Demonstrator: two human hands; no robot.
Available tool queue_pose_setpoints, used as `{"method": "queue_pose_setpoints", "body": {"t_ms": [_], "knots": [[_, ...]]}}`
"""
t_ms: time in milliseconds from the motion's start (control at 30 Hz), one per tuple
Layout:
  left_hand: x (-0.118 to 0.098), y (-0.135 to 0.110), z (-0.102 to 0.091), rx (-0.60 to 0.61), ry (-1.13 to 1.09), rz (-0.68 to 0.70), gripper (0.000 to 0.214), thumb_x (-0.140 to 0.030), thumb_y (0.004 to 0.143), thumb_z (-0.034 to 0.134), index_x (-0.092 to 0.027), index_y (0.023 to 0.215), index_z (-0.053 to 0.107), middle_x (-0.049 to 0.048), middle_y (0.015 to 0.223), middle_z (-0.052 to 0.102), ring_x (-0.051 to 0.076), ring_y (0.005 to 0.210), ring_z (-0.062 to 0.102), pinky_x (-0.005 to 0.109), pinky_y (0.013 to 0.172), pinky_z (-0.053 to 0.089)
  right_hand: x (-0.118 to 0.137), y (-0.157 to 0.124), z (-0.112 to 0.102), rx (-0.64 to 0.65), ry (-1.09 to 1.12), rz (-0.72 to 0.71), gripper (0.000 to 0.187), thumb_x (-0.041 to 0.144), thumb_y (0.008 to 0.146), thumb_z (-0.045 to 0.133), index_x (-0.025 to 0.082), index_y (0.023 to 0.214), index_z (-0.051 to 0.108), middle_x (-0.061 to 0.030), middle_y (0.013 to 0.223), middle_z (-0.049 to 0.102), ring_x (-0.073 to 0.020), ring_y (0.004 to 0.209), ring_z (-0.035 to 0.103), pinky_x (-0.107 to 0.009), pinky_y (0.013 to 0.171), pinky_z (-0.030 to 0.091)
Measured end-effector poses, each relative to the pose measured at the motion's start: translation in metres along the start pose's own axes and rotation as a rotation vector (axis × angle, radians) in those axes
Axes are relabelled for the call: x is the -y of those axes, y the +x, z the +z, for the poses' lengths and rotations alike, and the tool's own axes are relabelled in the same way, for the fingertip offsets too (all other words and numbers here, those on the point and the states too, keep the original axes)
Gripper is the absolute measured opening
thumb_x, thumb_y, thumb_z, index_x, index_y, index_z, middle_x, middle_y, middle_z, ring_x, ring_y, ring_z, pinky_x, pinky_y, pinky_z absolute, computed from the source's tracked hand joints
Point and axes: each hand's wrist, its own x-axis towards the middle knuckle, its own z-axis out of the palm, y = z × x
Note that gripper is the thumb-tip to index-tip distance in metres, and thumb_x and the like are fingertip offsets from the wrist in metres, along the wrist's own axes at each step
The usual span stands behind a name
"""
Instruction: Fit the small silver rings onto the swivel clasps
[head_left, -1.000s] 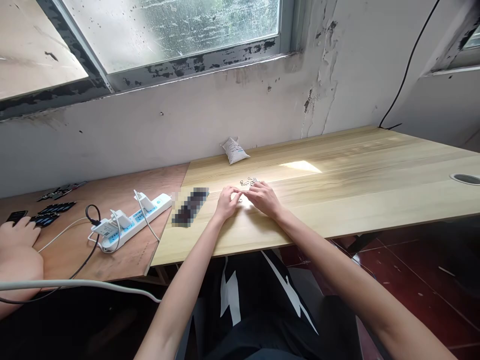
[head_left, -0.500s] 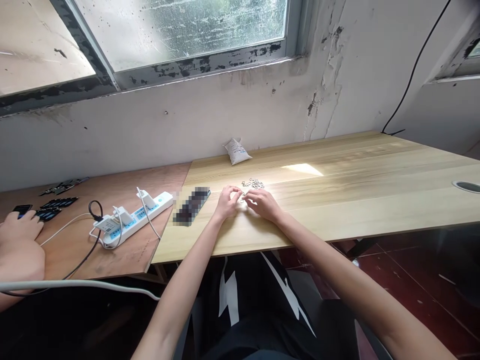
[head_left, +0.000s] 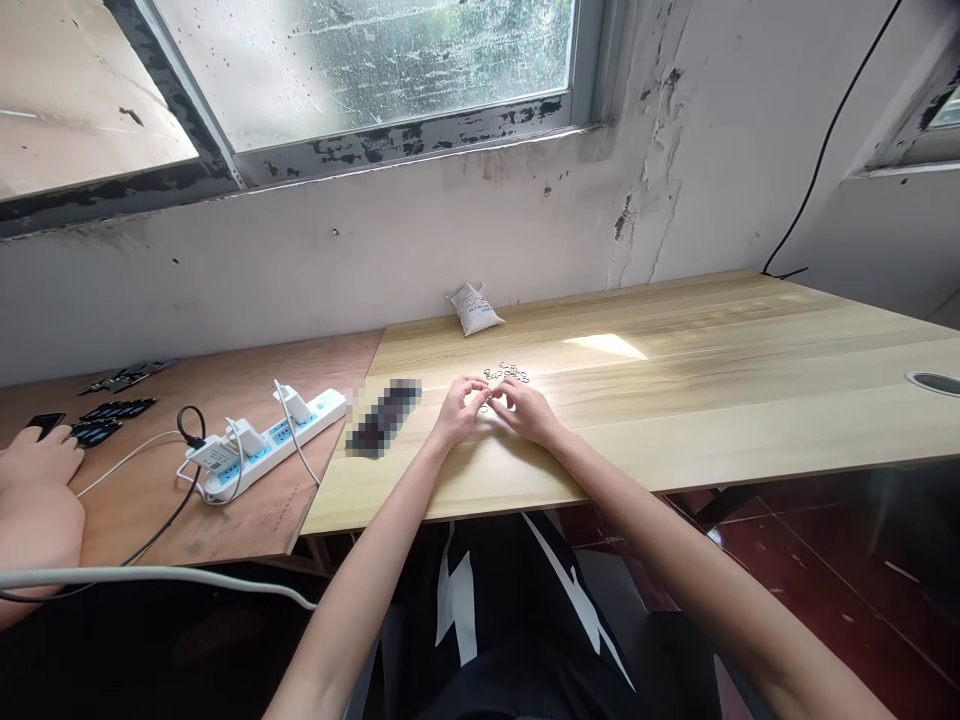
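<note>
You've got a loose cluster of small silvery metal rings (head_left: 507,374) lying flat on the pale wooden tabletop (head_left: 675,370), overlapping in places. They're too tiny to count from here. One or two strays sit just below the cluster, hard to make out.

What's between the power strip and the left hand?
Head view: between the power strip and left hand, a pixelated dark object on the wooden desk.

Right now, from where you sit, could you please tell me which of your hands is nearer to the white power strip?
The left hand is nearer, over the pale wooden table just to the right of the white power strip in the view. The right hand is farther, beyond the left hand.
</note>
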Motion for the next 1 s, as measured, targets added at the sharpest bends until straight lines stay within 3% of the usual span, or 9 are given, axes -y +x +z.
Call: {"method": "queue_pose_setpoints", "body": {"t_ms": [133, 333, 467, 600, 767, 867, 1000], "knots": [[0.002, 0.002, -0.005, -0.028, -0.015, -0.016, 0.020, -0.036, 0.089, 0.059, -0.018, 0.086, 0.067, 0.0096, 0.107, 0.063, 0.023, 0.107, 0.057, 0.039, 0.096, 0.043, -0.010, 0.002, 0.000, -0.024, 0.011, -0.004, 0.020, 0.028, 0.093, 0.055, 0.021, 0.081, 0.069, -0.0029, 0.079, 0.064, -0.0139, 0.069, 0.057, -0.025, 0.065, 0.041], [0.001, 0.000, -0.005, 0.032, -0.045, -0.011, 0.021, -0.036, 0.090, 0.058, -0.018, 0.085, 0.068, 0.0095, 0.108, 0.062, 0.022, 0.107, 0.058, 0.037, 0.093, 0.045, -0.010, 0.002, 0.002, -0.010, 0.044, -0.071, 0.014, 0.031, 0.089, 0.062, 0.022, 0.094, 0.071, -0.0041, 0.092, 0.066, -0.0140, 0.073, 0.059, -0.026, 0.066, 0.044], [0.002, 0.000, -0.003, 0.080, 0.004, -0.002, 0.021, -0.037, 0.090, 0.058, -0.019, 0.084, 0.068, 0.0092, 0.111, 0.061, 0.022, 0.111, 0.056, 0.039, 0.099, 0.043, -0.014, 0.002, -0.001, -0.050, -0.105, -0.137, 0.018, 0.027, 0.092, 0.058, 0.021, 0.084, 0.073, -0.0050, 0.084, 0.069, -0.0177, 0.081, 0.059, -0.028, 0.070, 0.043], [0.008, -0.001, -0.003, 0.090, 0.061, 0.000, 0.020, -0.036, 0.090, 0.059, -0.019, 0.081, 0.066, 0.0086, 0.108, 0.063, 0.022, 0.111, 0.056, 0.041, 0.100, 0.043, -0.013, 0.004, -0.011, -0.023, -0.316, -0.247, 0.021, 0.026, 0.096, 0.053, 0.020, 0.096, 0.073, -0.0053, 0.078, 0.070, -0.0185, 0.076, 0.055, -0.030, 0.071, 0.039], [0.010, -0.004, -0.005, 0.072, 0.104, -0.005, 0.020, -0.036, 0.089, 0.059, -0.020, 0.082, 0.066, 0.0093, 0.109, 0.062, 0.024, 0.111, 0.054, 0.039, 0.090, 0.049, -0.001, 0.005, -0.014, 0.060, -0.500, -0.368, 0.027, 0.021, 0.099, 0.044, 0.017, 0.106, 0.070, -0.0057, 0.071, 0.067, -0.0185, 0.071, 0.052, -0.031, 0.069, 0.035], [0.010, -0.006, -0.006, 0.071, 0.123, 0.000, 0.017, -0.034, 0.089, 0.060, -0.020, 0.082, 0.066, 0.0091, 0.109, 0.063, 0.024, 0.111, 0.055, 0.038, 0.088, 0.049, 0.003, 0.003, -0.013, 0.098, -0.491, -0.369, 0.030, 0.020, 0.100, 0.040, 0.017, 0.111, 0.068, -0.0066, 0.075, 0.068, -0.0181, 0.072, 0.053, -0.031, 0.070, 0.036], [0.011, -0.004, -0.006, 0.048, 0.150, 0.006, 0.013, -0.030, 0.089, 0.060, -0.020, 0.084, 0.067, 0.0078, 0.109, 0.064, 0.022, 0.110, 0.056, 0.041, 0.098, 0.044, 0.007, -0.001, -0.010, 0.072, -0.345, -0.315, 0.030, 0.018, 0.099, 0.039, 0.021, 0.107, 0.068, -0.0064, 0.081, 0.070, -0.0174, 0.073, 0.057, -0.030, 0.070, 0.038]]}}
